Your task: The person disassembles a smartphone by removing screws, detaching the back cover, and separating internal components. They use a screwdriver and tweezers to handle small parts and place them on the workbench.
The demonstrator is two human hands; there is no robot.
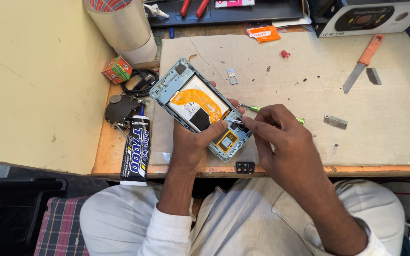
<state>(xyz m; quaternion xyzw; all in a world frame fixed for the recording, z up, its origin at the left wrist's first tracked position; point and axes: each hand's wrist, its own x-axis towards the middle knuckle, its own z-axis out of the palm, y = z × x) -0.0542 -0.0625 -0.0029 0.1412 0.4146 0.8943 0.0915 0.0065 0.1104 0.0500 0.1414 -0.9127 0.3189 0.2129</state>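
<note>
A person seated at a worn orange-edged wooden bench (110, 156) is working inside an opened pale-blue smartphone chassis with an orange flex cable over its white battery (200, 106). The left hand (193, 142) is cradling the chassis from below, fingers wrapped around its lower end and thumb lying across the frame, holding it tilted just above a grey work mat (309, 85). The right hand (281, 137) is pinching a thin green-handled metal tool (255, 111), its tip touching the lower board region of the phone. Judged from this, the step in hand is fine picking or prying at a small internal part; the next move calls for a steady tip and little force. A small black camera bezel (245, 167) is lying at the bench's front edge, close to falling. A black adhesive tube (136, 149) is lying just beside the left forearm; open mat is lying to the right, before an orange-handled scraper blade (362, 64).
</note>
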